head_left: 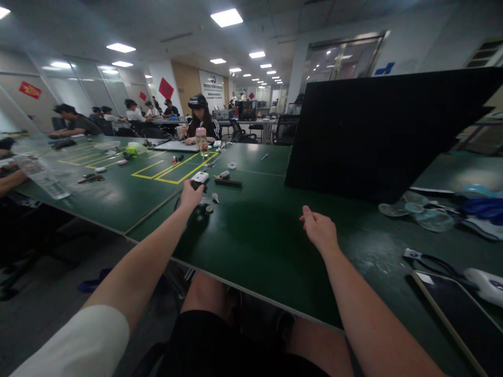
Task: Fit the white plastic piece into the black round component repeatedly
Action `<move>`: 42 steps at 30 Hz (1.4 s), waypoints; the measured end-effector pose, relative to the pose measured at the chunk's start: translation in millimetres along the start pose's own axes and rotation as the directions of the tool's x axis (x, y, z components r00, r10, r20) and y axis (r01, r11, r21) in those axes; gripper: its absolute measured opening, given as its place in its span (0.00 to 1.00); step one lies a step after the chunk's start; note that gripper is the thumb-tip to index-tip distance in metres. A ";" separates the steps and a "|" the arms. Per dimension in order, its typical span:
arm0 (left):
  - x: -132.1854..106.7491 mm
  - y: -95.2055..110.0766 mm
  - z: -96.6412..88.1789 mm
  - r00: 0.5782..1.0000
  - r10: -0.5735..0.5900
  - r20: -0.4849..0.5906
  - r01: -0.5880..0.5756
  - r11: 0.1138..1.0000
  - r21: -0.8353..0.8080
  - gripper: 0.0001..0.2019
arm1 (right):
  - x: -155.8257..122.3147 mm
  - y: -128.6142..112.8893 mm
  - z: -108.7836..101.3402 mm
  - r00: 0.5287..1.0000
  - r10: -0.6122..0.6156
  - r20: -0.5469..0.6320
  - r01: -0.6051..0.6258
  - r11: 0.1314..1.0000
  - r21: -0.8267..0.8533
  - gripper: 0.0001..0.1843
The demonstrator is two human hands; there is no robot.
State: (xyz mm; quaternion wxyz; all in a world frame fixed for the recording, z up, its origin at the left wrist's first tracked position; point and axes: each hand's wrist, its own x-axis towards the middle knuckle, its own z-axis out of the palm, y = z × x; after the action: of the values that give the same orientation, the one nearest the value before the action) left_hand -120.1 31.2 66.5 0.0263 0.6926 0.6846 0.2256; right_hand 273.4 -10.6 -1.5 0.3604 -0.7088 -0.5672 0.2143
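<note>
My left hand (pixel 192 196) reaches over the table, its fingers closed on a small black object (pixel 199 186) whose kind I cannot make out. Just beyond it is a small white case-like thing (pixel 200 177). A dark bar (pixel 228 183) and a small grey cylinder (pixel 225 174) lie to the right of that hand. Close below its fingers are a small pale piece (pixel 215 197) and a round whitish piece (pixel 209 209). My right hand (pixel 320 228) hovers over or rests on the green table, fingers curled, thumb pointing up and left; nothing shows in it.
A large black panel (pixel 377 136) stands at right. Beyond it lie a clear-bladed fan (pixel 430 214), a phone (pixel 456 314) and a white device with a cable (pixel 487 285). A drink bottle (pixel 201 142) stands before a seated person (pixel 200 120). A plastic bottle (pixel 47 178) is at left.
</note>
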 end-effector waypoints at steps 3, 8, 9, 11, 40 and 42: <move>14.1 19.1 23.8 0.999 -0.039 0.033 0.042 0.994 -0.099 0.19 | -1.9 -2.8 0.3 0.999 -0.032 0.029 0.033 0.999 -0.022 0.36; 28.0 57.0 70.5 0.991 -0.021 0.135 0.052 0.972 -0.231 0.23 | -0.2 -1.6 7.3 0.979 -0.064 0.191 0.090 0.988 -0.128 0.34; 24.9 69.5 81.2 0.987 0.007 0.158 0.034 0.967 -0.254 0.24 | 0.1 -1.0 9.3 0.975 -0.074 0.211 0.108 0.982 -0.154 0.33; 10.9 100.7 103.1 0.974 0.090 0.206 -0.023 0.952 -0.305 0.25 | 0.3 -0.7 12.4 0.974 -0.104 0.199 0.147 0.965 -0.215 0.30; -1.6 81.2 110.7 0.969 0.241 -0.049 -0.235 0.846 -0.480 0.24 | -14.5 -31.1 28.5 0.913 -0.238 0.331 0.350 0.875 -0.336 0.20; -2.7 82.9 111.6 0.962 0.273 -0.023 -0.252 0.847 -0.467 0.25 | -18.1 -37.1 33.4 0.899 -0.275 0.340 0.392 0.851 -0.350 0.26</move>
State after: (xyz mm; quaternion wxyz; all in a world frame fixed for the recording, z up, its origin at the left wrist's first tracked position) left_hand -3.5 53.9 -5.8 0.1759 0.7577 0.5085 0.3694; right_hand 220.7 -15.4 3.0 0.1528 -0.6207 -0.7594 0.1211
